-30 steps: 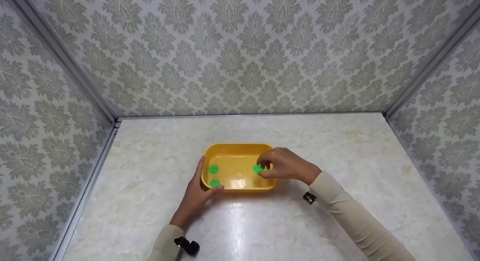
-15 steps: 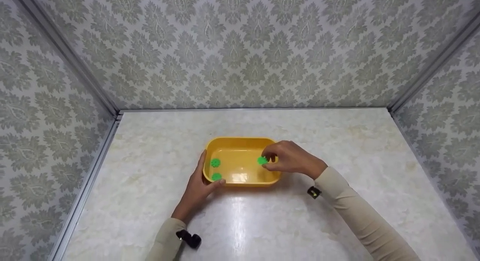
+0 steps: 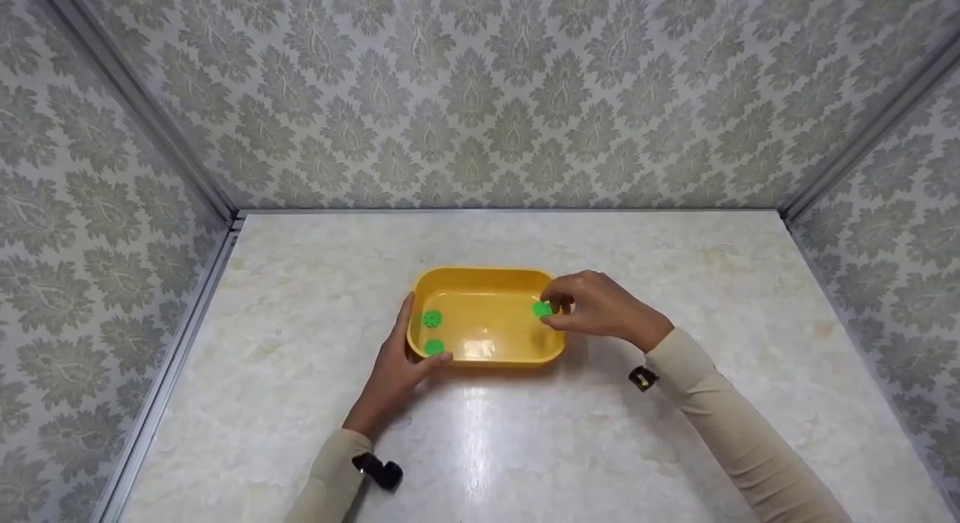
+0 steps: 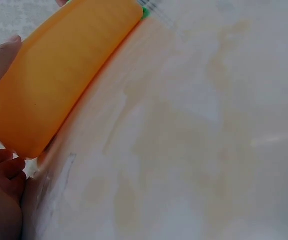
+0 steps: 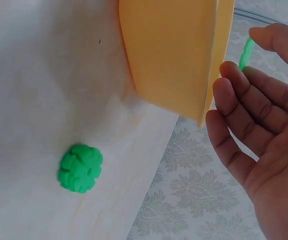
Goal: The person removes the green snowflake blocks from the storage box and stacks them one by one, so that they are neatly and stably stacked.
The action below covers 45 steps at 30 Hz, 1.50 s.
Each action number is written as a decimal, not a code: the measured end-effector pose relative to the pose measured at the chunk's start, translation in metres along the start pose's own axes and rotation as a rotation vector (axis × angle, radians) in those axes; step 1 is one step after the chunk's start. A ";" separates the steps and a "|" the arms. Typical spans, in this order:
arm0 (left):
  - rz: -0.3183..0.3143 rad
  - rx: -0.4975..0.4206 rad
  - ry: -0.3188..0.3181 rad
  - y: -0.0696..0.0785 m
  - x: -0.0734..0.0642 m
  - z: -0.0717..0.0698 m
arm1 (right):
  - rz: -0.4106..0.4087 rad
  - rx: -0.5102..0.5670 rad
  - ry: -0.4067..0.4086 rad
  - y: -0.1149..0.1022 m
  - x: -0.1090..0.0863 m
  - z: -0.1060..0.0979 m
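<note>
A yellow plastic tray (image 3: 480, 279) with rounded corners sits mid-table in the head view. My left hand (image 3: 396, 369) holds its left end, the thumb over the near rim and the fingers along the side. Between thumb and index finger, my right hand (image 3: 604, 305) pinches a green notched disc (image 3: 540, 308) by its edge; the right wrist view shows this disc (image 5: 246, 54) edge-on, above the tray's rim. Inside the tray at the left lie a green disc (image 3: 431, 318) and, nearer the thumb, another green disc (image 3: 433, 347).
In the right wrist view a thick green notched piece (image 5: 81, 169), like stacked discs, lies on the table outside the tray; the right hand hides it in the head view. Patterned walls (image 3: 510, 95) enclose the marbled table (image 3: 300, 283) at the back and both sides.
My right hand has moved rightward with the green disc, toward the tray's right end. The left hand keeps its hold, and the whole scene shifts slightly up in the head view.
</note>
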<state>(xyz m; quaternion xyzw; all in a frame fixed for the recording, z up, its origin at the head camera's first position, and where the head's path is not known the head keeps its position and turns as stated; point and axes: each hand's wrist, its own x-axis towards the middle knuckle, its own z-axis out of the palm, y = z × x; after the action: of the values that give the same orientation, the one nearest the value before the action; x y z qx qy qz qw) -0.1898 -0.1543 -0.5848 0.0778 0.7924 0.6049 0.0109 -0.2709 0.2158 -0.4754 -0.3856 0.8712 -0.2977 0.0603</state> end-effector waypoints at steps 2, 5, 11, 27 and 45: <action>-0.001 -0.004 0.003 0.000 0.000 0.000 | 0.011 -0.012 0.003 0.002 -0.002 -0.001; 0.002 -0.005 0.008 0.002 -0.001 -0.002 | 0.021 -0.024 0.003 0.005 -0.005 -0.001; 0.013 -0.005 0.003 0.002 -0.001 -0.001 | 0.042 -0.037 0.011 0.010 -0.012 -0.004; -0.012 0.000 0.000 0.001 0.002 0.002 | 0.065 -0.014 0.075 0.031 -0.034 -0.009; 0.009 -0.013 0.000 0.000 0.000 0.002 | 0.202 0.040 0.092 0.058 -0.061 -0.006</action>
<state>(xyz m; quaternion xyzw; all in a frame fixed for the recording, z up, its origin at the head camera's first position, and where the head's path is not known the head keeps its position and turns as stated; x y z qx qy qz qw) -0.1899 -0.1527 -0.5848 0.0812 0.7880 0.6102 0.0087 -0.2672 0.2927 -0.5108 -0.2805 0.9014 -0.3248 0.0577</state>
